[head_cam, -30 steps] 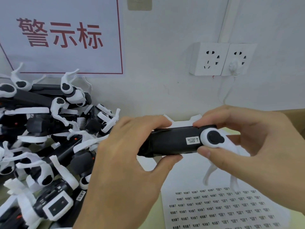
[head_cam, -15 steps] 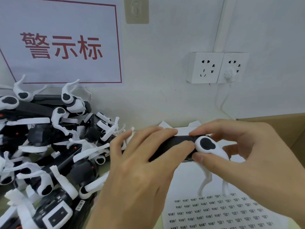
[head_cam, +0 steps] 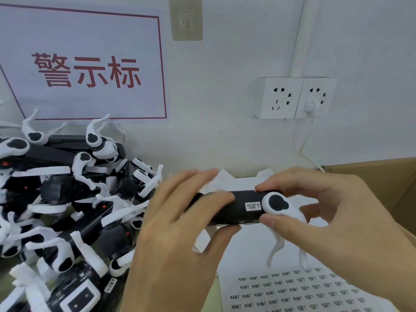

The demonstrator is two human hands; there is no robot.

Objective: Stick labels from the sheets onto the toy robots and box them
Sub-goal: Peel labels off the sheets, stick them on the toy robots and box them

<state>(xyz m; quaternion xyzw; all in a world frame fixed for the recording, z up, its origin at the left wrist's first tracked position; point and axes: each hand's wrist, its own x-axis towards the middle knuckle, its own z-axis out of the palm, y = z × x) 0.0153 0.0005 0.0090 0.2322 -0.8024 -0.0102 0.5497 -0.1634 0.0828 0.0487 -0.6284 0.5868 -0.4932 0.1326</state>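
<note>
The left hand (head_cam: 180, 224) has just slid back along the toy robot (head_cam: 238, 208), so the small white "BATTERY COVER" label (head_cam: 252, 206), hidden under its fingers (head_cam: 216, 197) half a second ago, shows again, flat on the black body. The left fingers are curled round the body's near end, thumb underneath. The right hand (head_cam: 333, 212) pinches the far end, forefinger on top and thumb below, right at the white hip joint (head_cam: 275, 203). By my reading the label is pressed down, so this robot is ready for boxing.

Below the fingers, on the bench (head_cam: 216, 284), lies the label sheet (head_cam: 297, 291), many rows unpeeled. Left of the left hand the pile of toy robots (head_cam: 63, 199) waits. Beyond the right hand a cardboard box (head_cam: 382, 174) shows only its wall (the contents cannot be seen).
</note>
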